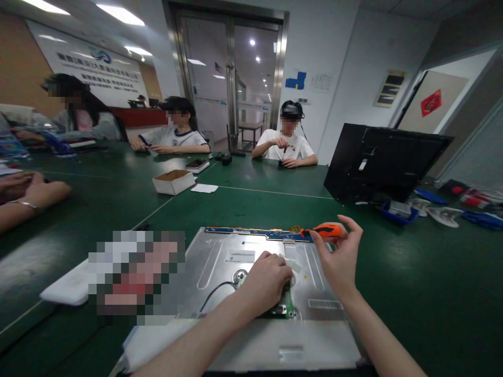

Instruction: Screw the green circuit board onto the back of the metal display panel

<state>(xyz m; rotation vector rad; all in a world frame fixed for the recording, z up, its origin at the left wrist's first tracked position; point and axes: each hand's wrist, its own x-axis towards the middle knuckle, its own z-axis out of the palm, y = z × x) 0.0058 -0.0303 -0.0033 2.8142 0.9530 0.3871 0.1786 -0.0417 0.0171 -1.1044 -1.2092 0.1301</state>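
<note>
An opened flat display panel (pixel 212 251) with a silver metal back lies before me on the green table. My left hand (pixel 267 277) rests over its middle, fingers curled down at a green circuit board (pixel 290 303) that the hand partly covers; what the fingertips grip is hidden. In my right hand (pixel 340 256), an orange and black screwdriver (pixel 330 229) is pinched between thumb and fingers. It lies nearly level above the panel's far right corner, its tip end pointing left. Along the far edge runs a narrow blue circuit strip (pixel 243 232). A black cable (pixel 214 290) curves left of the board.
A black monitor (pixel 381 162) stands at the back right, beside a blue tray (pixel 400 212). An open white box (pixel 173 182) and a paper (pixel 204 188) lie ahead. Left of the panel is a white object (pixel 66 285), partly blurred out. Several people sit around the table.
</note>
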